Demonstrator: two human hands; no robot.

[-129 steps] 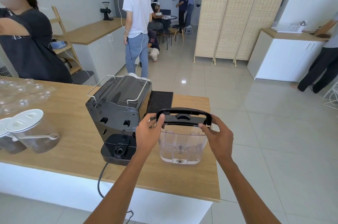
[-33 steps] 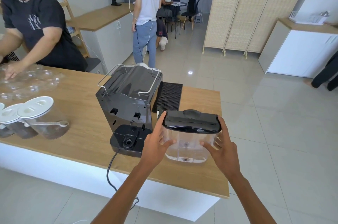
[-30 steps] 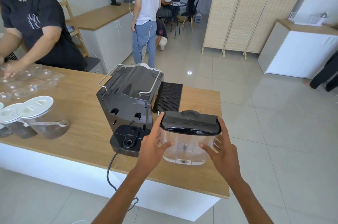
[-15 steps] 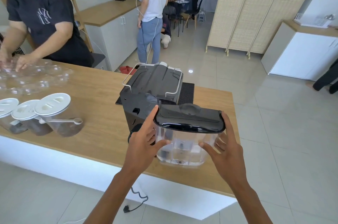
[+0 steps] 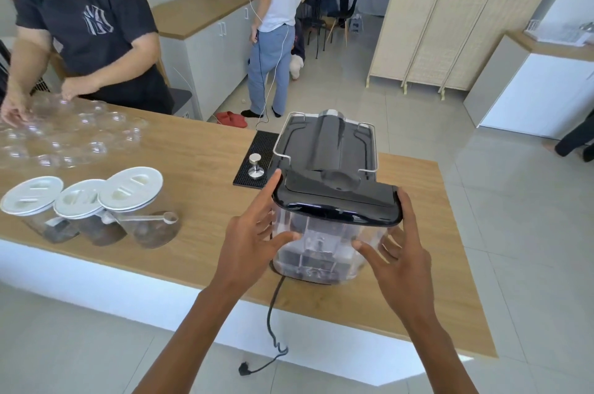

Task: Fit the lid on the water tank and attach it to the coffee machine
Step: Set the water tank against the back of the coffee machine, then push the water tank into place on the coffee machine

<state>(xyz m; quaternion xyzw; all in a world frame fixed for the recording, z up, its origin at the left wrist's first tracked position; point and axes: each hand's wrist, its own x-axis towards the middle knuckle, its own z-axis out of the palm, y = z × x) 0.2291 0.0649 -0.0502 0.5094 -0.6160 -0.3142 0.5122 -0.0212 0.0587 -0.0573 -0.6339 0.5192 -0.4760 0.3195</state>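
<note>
The clear plastic water tank [image 5: 321, 244] carries its glossy black lid [image 5: 337, 200] on top. I hold it between both hands directly behind the black coffee machine [image 5: 328, 142], over the machine's rear base. My left hand [image 5: 254, 233] grips the tank's left side, thumb on the front wall and index finger up along the lid's edge. My right hand [image 5: 392, 252] holds the right side, fingers spread around the wall. The tank hides the machine's back panel and base, so I cannot tell whether it rests on them.
The wooden counter [image 5: 199, 200] bears three white-lidded jars [image 5: 135, 210], several clear cups [image 5: 64, 139], and a metal tamper [image 5: 255, 165] on a black mat. The machine's power cord [image 5: 273, 323] hangs off the near edge. A person in a dark shirt [image 5: 86, 27] works at the far left.
The lid has gone onto the tank. I have carried the tank left from beside the machine to directly behind it, and my view has shifted over the machine.
</note>
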